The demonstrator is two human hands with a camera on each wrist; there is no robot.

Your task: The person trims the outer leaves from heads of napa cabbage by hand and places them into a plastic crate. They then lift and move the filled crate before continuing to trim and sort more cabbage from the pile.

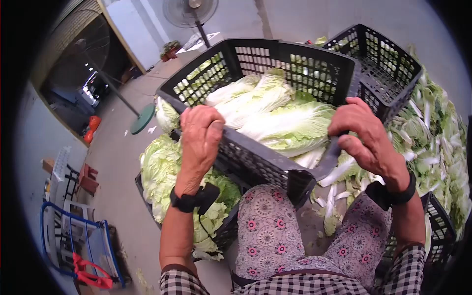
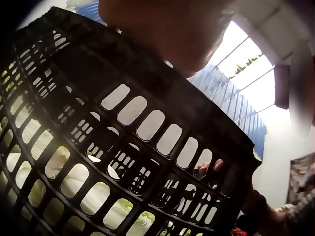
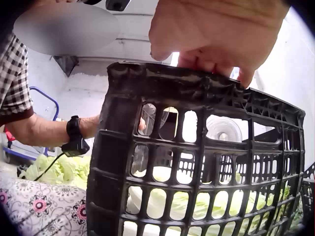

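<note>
A black slatted plastic crate (image 1: 255,157) is tilted in front of the person's knees, with several napa cabbages (image 1: 290,123) lying inside. My left hand (image 1: 200,135) grips its near rim at the left, fingers curled over the edge. On the right-hand rim, my right hand (image 1: 366,135) holds on with bent fingers. From the right wrist view, that hand (image 3: 216,39) hooks over the top edge of the slatted wall (image 3: 202,137). The left wrist view shows the crate's side (image 2: 147,128) close up, with pale cabbage through the slots.
Left of the crate, more cabbages (image 1: 162,167) fill a lower crate. Another black crate (image 1: 388,93) stands at the back right beside a heap of loose leaves (image 1: 432,132). A green fan base (image 1: 142,119) and a blue-framed cart (image 1: 81,241) stand at left.
</note>
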